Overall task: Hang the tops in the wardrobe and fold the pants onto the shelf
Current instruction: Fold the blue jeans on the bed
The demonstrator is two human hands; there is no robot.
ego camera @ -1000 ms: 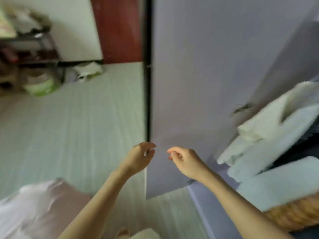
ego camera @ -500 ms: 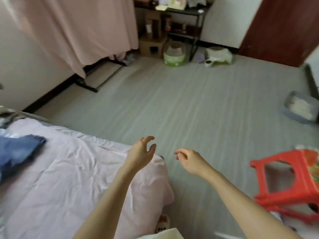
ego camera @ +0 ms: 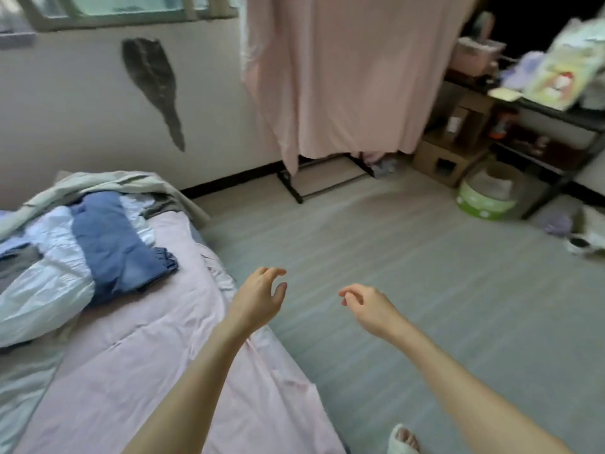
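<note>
A pile of clothes lies on the pink bed [ego camera: 170, 371] at the left. On top is a pair of blue denim pants [ego camera: 111, 247] with a ruffled hem, draped over a white and pale-blue top [ego camera: 42, 290]. A grey garment [ego camera: 16, 267] shows at the far left edge. My left hand [ego camera: 262, 298] hovers over the bed's right edge, empty, fingers spread and curled. To its right my right hand [ego camera: 366, 304] is held over the floor, empty, fingers loosely apart. Both hands are well to the right of the clothes. The wardrobe is out of view.
A pink sheet [ego camera: 340, 70] hangs on a black drying rack by the far wall. At the right stand cardboard boxes [ego camera: 448, 152], a green and white tub [ego camera: 484, 198] and a dark cluttered shelf unit [ego camera: 556, 126]. Grey floor [ego camera: 425, 273] stretches between the bed and them.
My view has swung left from the wardrobe door, past a red stool, to the bed. The clothes pile has come fully into sight. Both hands stay empty in front of me.
</note>
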